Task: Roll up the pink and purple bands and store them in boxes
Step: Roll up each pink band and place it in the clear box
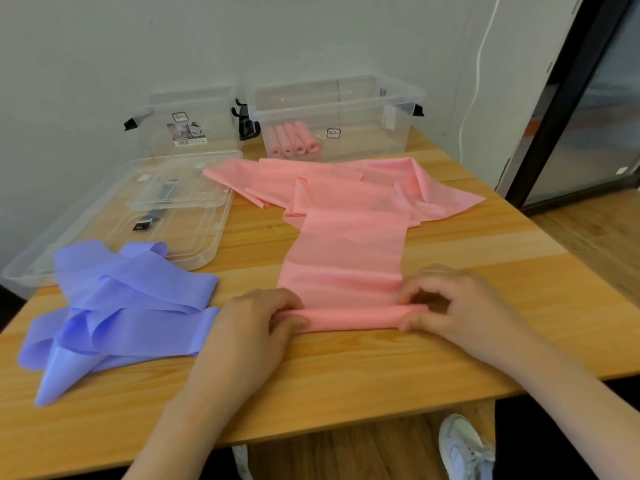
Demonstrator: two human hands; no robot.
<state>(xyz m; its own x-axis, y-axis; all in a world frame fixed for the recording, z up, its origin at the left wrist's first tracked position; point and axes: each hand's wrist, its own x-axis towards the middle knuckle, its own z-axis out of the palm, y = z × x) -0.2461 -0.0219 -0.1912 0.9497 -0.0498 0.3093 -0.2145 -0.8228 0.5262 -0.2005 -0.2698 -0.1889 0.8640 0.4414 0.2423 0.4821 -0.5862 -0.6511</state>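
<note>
A long pink band (343,251) lies stretched toward me on the wooden table (450,368), its far part bunched in folds near the boxes. Its near end is curled into a thin roll. My left hand (256,327) pinches the roll's left end and my right hand (446,303) pinches its right end. A purple band (128,306) lies loosely heaped at the left of the table, untouched. At the back right, a clear box (374,109) holds several rolled pink bands (294,140). Another clear box (194,123) stands at the back left.
Two clear lids (194,244) lie stacked on the table's left, behind the purple band. A white cable (479,64) hangs down the wall on the right. The table's front edge is close to me, with my shoe (464,448) on the floor below.
</note>
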